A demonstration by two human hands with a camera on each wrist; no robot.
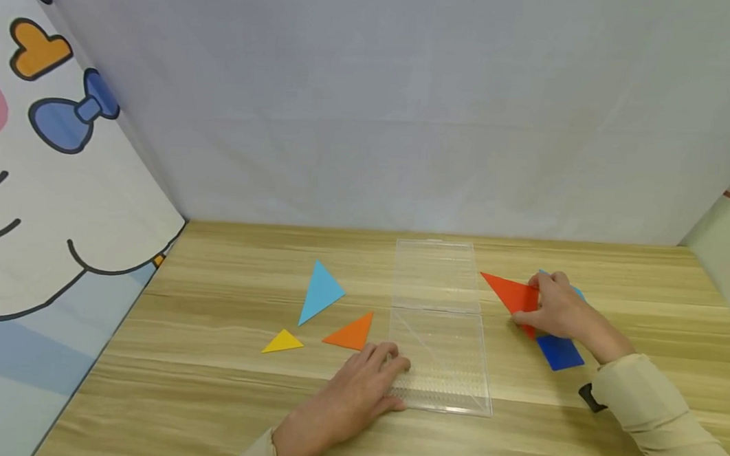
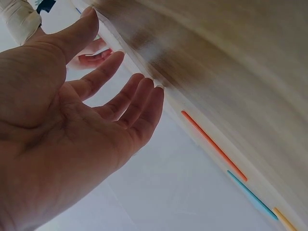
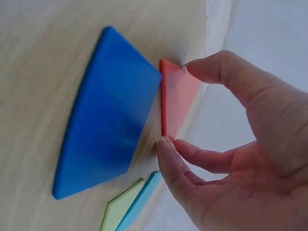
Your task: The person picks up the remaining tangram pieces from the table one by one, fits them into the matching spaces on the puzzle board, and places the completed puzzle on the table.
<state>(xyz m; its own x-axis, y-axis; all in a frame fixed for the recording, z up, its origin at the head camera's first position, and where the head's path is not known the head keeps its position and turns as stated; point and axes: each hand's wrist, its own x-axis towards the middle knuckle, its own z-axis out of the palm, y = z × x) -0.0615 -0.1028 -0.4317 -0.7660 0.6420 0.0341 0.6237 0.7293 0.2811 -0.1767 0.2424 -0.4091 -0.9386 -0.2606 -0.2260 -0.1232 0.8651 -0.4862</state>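
My right hand (image 1: 555,307) pinches a red triangle (image 1: 522,298) on the tabletop, thumb at one edge and fingertips at another. In the right wrist view the red triangle (image 3: 178,96) shows between thumb and fingers, beside a dark blue four-sided piece (image 3: 108,115). That blue piece (image 1: 559,353) lies just below the hand in the head view. My left hand (image 1: 363,386) rests over the left edge of a clear plastic case (image 1: 441,363), its fingers loosely bent. In the left wrist view the left hand (image 2: 91,106) has nothing in its palm.
Left of the case lie a light blue triangle (image 1: 321,293), an orange triangle (image 1: 353,332) and a yellow triangle (image 1: 282,342). A pale green piece (image 3: 120,202) and a light blue piece (image 3: 139,202) lie near the right hand. A pale curtain (image 1: 371,118) hangs behind the wooden table (image 1: 206,412).
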